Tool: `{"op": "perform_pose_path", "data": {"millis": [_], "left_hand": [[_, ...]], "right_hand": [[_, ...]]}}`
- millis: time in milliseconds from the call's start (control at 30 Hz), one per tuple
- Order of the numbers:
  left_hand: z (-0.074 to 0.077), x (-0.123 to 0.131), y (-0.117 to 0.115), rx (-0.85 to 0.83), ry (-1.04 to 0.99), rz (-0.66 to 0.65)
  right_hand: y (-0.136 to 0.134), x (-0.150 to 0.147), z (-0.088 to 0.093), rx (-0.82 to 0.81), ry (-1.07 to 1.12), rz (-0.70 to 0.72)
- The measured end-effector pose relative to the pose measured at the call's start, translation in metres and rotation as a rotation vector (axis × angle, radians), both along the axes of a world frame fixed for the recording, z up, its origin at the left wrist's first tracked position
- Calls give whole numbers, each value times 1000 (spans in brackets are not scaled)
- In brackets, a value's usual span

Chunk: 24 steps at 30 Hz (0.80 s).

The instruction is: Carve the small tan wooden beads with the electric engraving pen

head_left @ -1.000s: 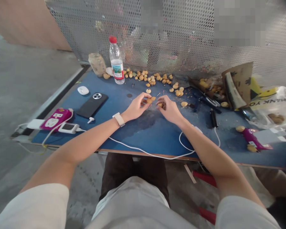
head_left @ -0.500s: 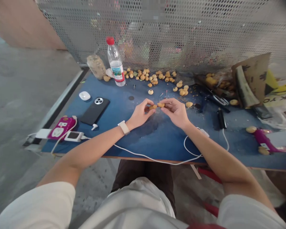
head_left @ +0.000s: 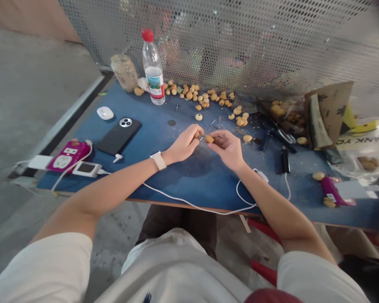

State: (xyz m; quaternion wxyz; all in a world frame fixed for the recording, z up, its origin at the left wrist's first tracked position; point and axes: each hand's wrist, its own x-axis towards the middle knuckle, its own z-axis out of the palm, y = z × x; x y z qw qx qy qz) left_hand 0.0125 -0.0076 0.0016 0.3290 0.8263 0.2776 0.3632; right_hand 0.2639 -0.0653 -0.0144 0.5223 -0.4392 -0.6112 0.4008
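My left hand point(head_left: 187, 143) is closed, with a small tan piece point(head_left: 197, 134) between its fingers that looks like part of a gourd. A thin metal point point(head_left: 201, 139) sticks out beside these fingertips; whether it is fixed to the piece cannot be told. In my right hand point(head_left: 226, 148), thumb and fingers pinch a small yellow-brown gourd point(head_left: 209, 139). The two hands face each other just above the blue table point(head_left: 177, 181), a small gap between what they hold. Behind them lie a pale gourd with a dark hole point(head_left: 198, 117) and a thin metal tool point(head_left: 212, 123).
Many small gourds point(head_left: 205, 99) line the perforated metal screen point(head_left: 240, 42), near a water bottle point(head_left: 154, 80). A phone point(head_left: 120, 136) and purple power strip point(head_left: 70, 155) are at left. Pliers point(head_left: 284, 135) and a plastic bag point(head_left: 366, 147) lie right. A white cable point(head_left: 183, 203) crosses the front.
The two held pieces have moved slightly apart, and a metal point now shows between them. The whole view has shifted a little with my head.
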Motion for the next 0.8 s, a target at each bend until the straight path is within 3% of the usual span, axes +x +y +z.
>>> {"op": "perform_pose_path", "data": {"millis": [133,333,800], "left_hand": [[7,3,-2,-74,4,-55],[11,2,0,-24,38,-38],[7,-2,5,12,63,-42]], "right_hand": [[-5,-5,-3,-16,25,0],[-7,-12,-6,-17,16,-13],[-14,-18,9,97,-30,-25]]}}
